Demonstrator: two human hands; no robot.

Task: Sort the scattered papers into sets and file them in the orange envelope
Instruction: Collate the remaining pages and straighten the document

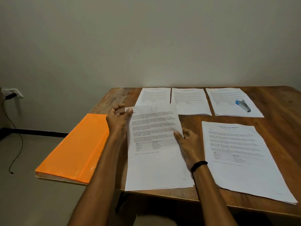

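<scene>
socket: on the wall, far left, with a plug in it.
envelope: orange, lay flat on the left end of the table, at 9 o'clock from the D7 sheet, with nothing on top. In this view the left forearm crossed its near right corner.
left hand: fingers curled, pinched the D7 sheet at its 11 o'clock corner.
D7 sheet: printed text with a small grid below and "D7" handwritten at the top. Its far end was lifted and bowed, and its near end lay on more white sheets at the near table edge.
far-left stack: flat at the far edge, at 12 o'clock from the D7 sheet and partly behind it.
right hand: gripped the D7 sheet at 3 o'clock, thumb on top of the edge and fingers behind it. There was a dark band on the wrist.
far-mid stack: flat, at 1 o'clock, just beside the far-left stack and apart from it.
far-right stack: flat, at 2 o'clock.
stapler: blue and grey, lay on the far-right stack.
near stack: flat, at 3 o'clock, just past the right hand and skewed to the table edge.
table: brown wood, set against the wall.
</scene>
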